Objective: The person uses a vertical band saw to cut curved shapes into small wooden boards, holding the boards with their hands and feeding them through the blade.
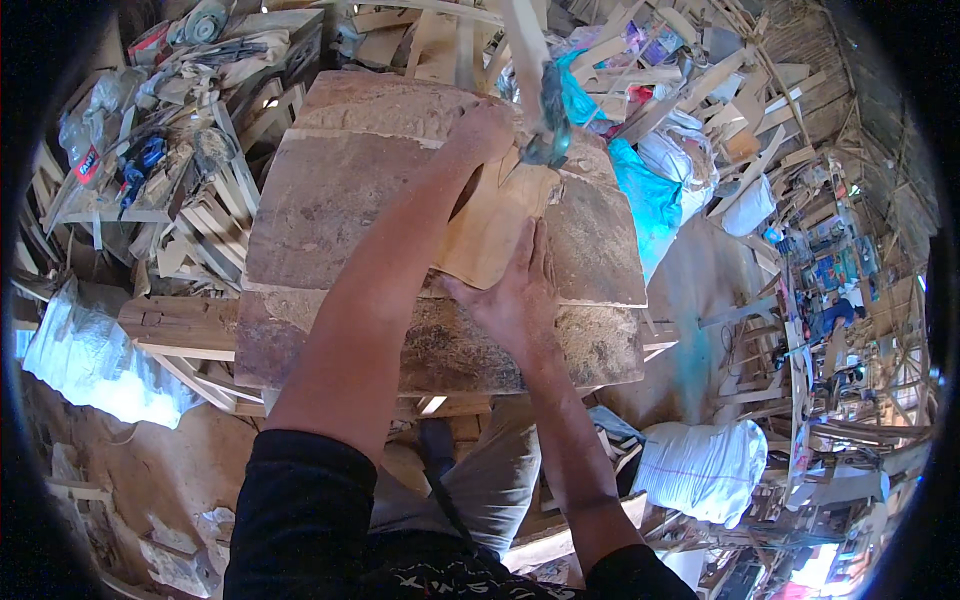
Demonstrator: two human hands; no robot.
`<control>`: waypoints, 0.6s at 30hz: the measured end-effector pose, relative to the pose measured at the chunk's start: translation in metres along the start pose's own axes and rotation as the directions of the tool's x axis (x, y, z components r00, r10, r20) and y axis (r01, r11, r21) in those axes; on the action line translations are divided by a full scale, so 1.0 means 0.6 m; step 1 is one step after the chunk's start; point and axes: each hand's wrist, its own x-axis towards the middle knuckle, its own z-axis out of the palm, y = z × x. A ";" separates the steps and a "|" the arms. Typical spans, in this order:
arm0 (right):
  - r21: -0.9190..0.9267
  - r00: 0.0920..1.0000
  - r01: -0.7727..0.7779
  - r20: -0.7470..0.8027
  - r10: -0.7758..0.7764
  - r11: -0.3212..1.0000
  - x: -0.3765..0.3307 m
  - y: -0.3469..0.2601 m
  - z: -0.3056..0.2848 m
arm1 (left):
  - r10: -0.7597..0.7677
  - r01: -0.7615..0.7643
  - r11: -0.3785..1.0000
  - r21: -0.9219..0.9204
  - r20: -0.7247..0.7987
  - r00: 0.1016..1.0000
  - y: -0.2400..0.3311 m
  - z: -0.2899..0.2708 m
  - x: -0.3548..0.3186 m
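Observation:
A flat, pale wooden board [485,238] lies on a worn, dusty brown worktable [340,215]. My left hand [487,130] is closed over its far end, with the fingertips partly hidden. At the near right corner, my right hand [518,290] grips the board, thumb along the near edge and fingers along the right side. Just beyond the board's far right end, a greenish metal fitting [548,145] hangs at the bottom of a pale post [525,40]. It looks like a band saw's blade guide, close to the right of my left hand.
Wood offcuts [215,225] are heaped at the left beside a plastic bottle [82,150] and a blue tool [145,160]. Turquoise plastic sheeting [640,190] hangs at the table's right edge. A white sack [705,470] stands at the lower right. Another person [835,315] is far right.

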 end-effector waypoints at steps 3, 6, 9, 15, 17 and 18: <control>-0.054 1.000 -0.002 -0.010 0.002 0.999 0.000 -0.007 -0.003 | 0.010 -0.010 0.999 0.034 0.002 1.000 0.005 0.002 0.001; -0.027 1.000 -0.010 -0.016 0.010 1.000 0.001 -0.012 0.001 | 0.024 -0.023 0.998 0.053 -0.011 1.000 -0.003 0.005 0.008; 0.000 1.000 -0.030 -0.010 0.030 1.000 0.003 -0.018 0.001 | 0.036 -0.038 0.994 0.100 0.027 0.999 -0.006 0.005 0.016; -0.035 0.998 -0.054 -0.020 0.054 0.998 0.002 -0.021 0.005 | 0.040 -0.056 0.983 0.172 0.094 0.995 0.017 -0.012 0.000; -0.002 0.998 -0.063 -0.009 0.063 0.998 0.003 -0.024 0.005 | 0.036 -0.053 0.982 0.180 0.092 0.995 0.021 -0.018 -0.004; -0.016 0.998 -0.061 -0.017 0.061 0.998 0.004 -0.026 0.006 | 0.035 -0.050 0.983 0.175 0.088 0.995 0.021 -0.019 -0.004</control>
